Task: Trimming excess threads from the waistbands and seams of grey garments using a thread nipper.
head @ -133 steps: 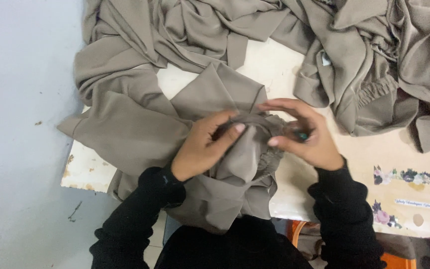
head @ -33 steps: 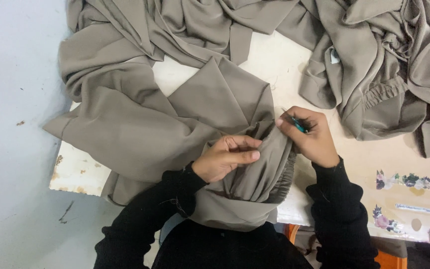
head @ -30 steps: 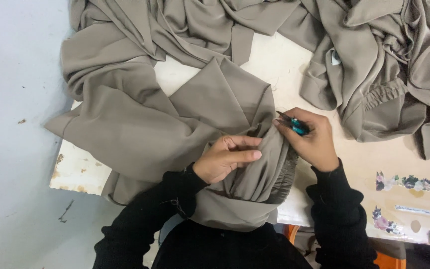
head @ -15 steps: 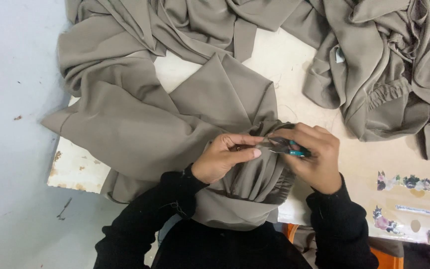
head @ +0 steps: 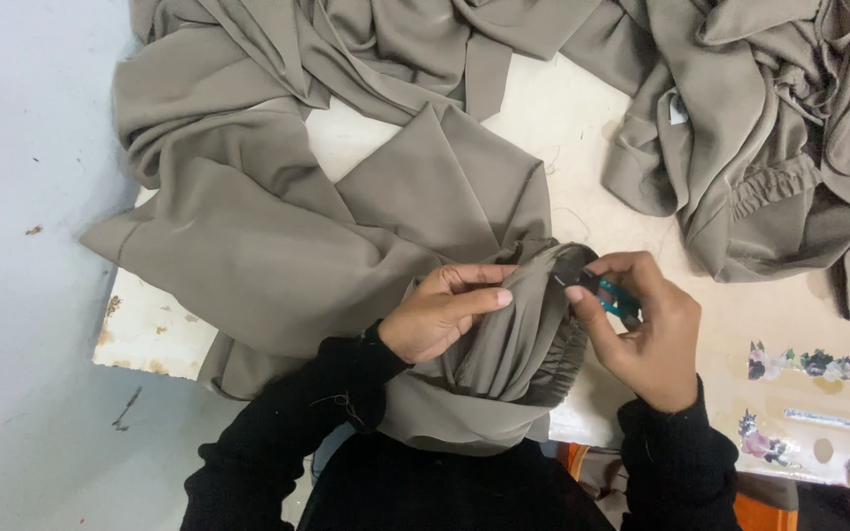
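Taupe garment point(head: 504, 334) | left hand point(head: 440, 315) pinching | right hand point(head: 646, 329) gripping teal snips point(head: 614, 295)

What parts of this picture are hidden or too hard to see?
Head view, what cannot be made out:
- The small teal tool: mostly covered by the right hand, so its kind is unclear.
- The gathered cuff: its front edge is hidden under the left hand.
- The heap of taupe cloth: cut off by the top and right edges.
- The table: largely covered by cloth.
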